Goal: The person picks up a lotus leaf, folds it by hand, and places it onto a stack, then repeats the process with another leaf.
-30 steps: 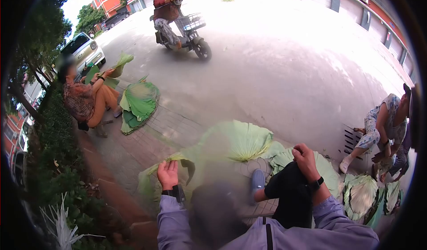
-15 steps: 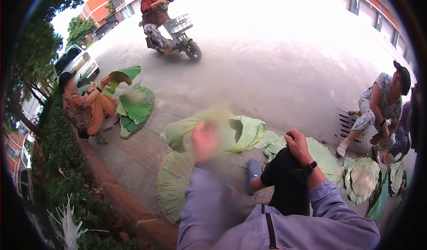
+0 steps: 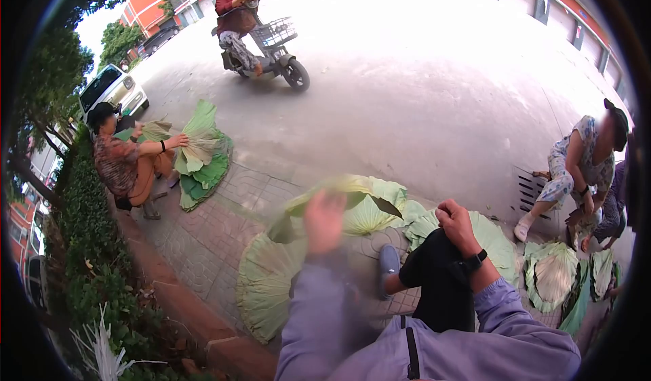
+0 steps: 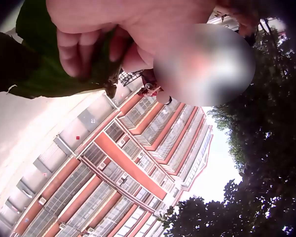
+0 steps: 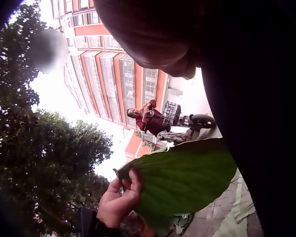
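Observation:
My left hand (image 3: pixel 324 224), blurred in the head view, holds a large green leaf (image 3: pixel 288 219) by its edge above the paving. Curled fingers of this hand (image 4: pixel 106 34) grip the dark green leaf (image 4: pixel 37 66) in the left wrist view. From the right wrist view, the thumb and fingers of the left hand (image 5: pixel 121 200) pinch one end of the leaf (image 5: pixel 187 173), which spreads sideways. My right hand (image 3: pixel 459 226) rests on the raised knee, fingers loosely curled and holding nothing. Pale round leaves (image 3: pixel 268 279) lie flat below the left hand.
More leaves (image 3: pixel 498 245) lie beside the knee. At left, a seated person (image 3: pixel 122 157) handles leaves over a pile (image 3: pixel 210 177). Another person (image 3: pixel 583 164) sits bent over at right. A rider on a scooter (image 3: pixel 274 62) is on the road. A brick edging (image 3: pixel 169 286) borders the hedge.
My left hand has moved right and upward with the leaf, uncovering a round leaf on the paving. My right hand stays on the knee. The seated person at left has swung a leaf over the pile.

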A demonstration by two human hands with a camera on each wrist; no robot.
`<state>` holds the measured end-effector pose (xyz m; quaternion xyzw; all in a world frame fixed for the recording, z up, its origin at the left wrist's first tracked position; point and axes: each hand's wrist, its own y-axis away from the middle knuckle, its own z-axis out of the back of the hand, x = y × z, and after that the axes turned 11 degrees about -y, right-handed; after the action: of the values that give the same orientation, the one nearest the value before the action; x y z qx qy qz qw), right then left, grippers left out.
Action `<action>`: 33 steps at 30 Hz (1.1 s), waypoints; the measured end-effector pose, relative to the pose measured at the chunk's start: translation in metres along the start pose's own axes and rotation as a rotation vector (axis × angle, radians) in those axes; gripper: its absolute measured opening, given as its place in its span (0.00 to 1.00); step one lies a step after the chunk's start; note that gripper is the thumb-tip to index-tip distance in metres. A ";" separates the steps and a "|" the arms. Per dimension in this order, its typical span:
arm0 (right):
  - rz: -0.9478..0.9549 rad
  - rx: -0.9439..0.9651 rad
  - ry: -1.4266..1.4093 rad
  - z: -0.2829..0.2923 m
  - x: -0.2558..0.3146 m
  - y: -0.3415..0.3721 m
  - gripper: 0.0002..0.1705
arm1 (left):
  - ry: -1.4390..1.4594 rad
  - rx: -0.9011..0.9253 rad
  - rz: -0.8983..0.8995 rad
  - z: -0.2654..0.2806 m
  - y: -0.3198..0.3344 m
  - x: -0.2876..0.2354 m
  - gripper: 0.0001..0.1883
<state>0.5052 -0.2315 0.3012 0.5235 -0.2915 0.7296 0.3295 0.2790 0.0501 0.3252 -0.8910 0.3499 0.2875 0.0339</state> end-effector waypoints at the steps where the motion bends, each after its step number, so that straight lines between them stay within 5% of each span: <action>1: 0.005 0.003 0.012 0.000 -0.001 0.000 0.10 | -0.236 0.005 -0.089 0.000 0.002 0.000 0.13; 2: 0.011 0.005 0.024 -0.001 0.000 0.001 0.10 | -0.472 0.010 -0.177 0.001 0.004 0.002 0.12; 4: 0.025 0.013 0.034 -0.001 0.000 0.002 0.09 | -0.508 -0.008 -0.194 0.002 0.005 0.002 0.12; 6: 0.029 0.008 0.035 -0.001 0.003 0.004 0.09 | -0.107 -0.050 -0.050 0.003 0.004 -0.002 0.12; 24: 0.041 0.000 0.037 0.001 0.003 0.006 0.09 | -0.150 -0.045 -0.074 0.003 0.009 0.000 0.10; 28: 0.033 0.001 0.030 0.001 0.005 0.006 0.09 | -0.842 -0.016 -0.313 0.001 0.012 0.003 0.10; 33: 0.040 -0.006 0.037 0.001 0.005 0.006 0.09 | -0.876 -0.020 -0.307 0.007 0.006 0.006 0.10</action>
<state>0.5004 -0.2348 0.3055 0.5029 -0.2980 0.7448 0.3219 0.2754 0.0432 0.3172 -0.7274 0.1637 0.6316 0.2123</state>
